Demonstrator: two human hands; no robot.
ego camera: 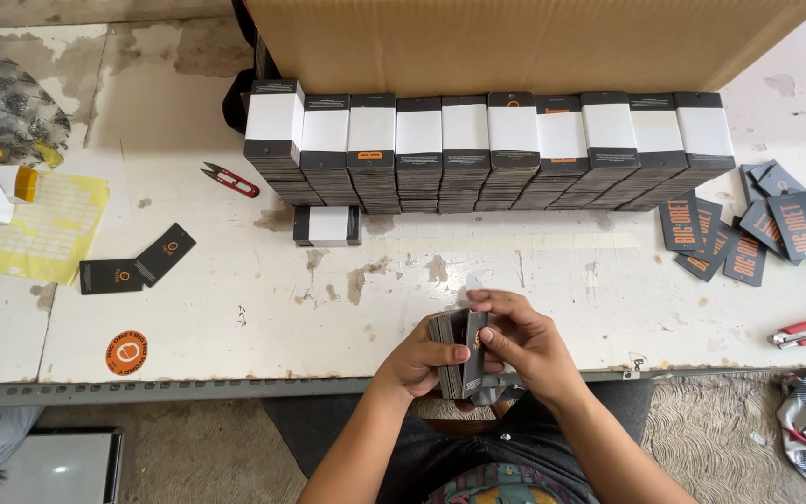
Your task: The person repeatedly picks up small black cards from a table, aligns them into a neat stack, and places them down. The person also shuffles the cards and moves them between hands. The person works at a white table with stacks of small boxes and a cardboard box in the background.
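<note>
Card stack [451, 359] gripped by left hand [419, 359], right hand [526, 343].

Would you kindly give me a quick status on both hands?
Left hand grips dark card stack. Right hand pinches front card. Banded bundles behind, apart.

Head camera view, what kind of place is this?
Probably a small packing or tag-bundling workshop: banded stacks of dark cards line a worn white table, loose tags lie nearby, and both hands hold another stack.

a worn white table [235, 308] with peeling paint stands over a grey patterned floor [720, 439] in daylight.
</note>
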